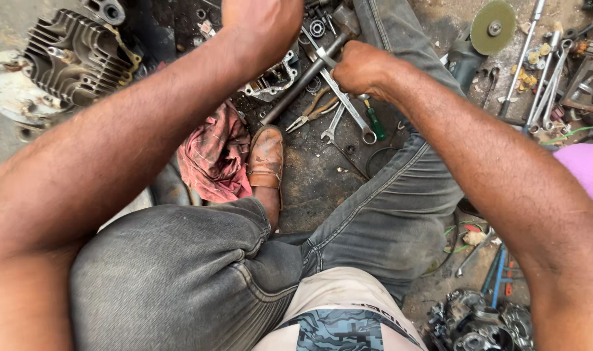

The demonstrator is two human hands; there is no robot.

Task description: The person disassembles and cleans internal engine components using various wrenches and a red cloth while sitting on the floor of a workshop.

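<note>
Our right hand (pixel 364 68) has its fingers curled tight around a metal bar (pixel 303 81) above the oily floor (pixel 322 175), beside a spanner (pixel 348 107). Our left hand (pixel 260 26) is closed at the top edge; what its fingers hold we cannot tell. Pliers (pixel 309 114) lie just below the bar.

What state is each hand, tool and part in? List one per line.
right hand: closed around a spanner
spanner: held, angled over the floor
left hand: fisted, grip hidden
pliers: lying loose, jaws slightly apart
red rag: crumpled on the floor
finned engine part: detached, lying aside
</note>
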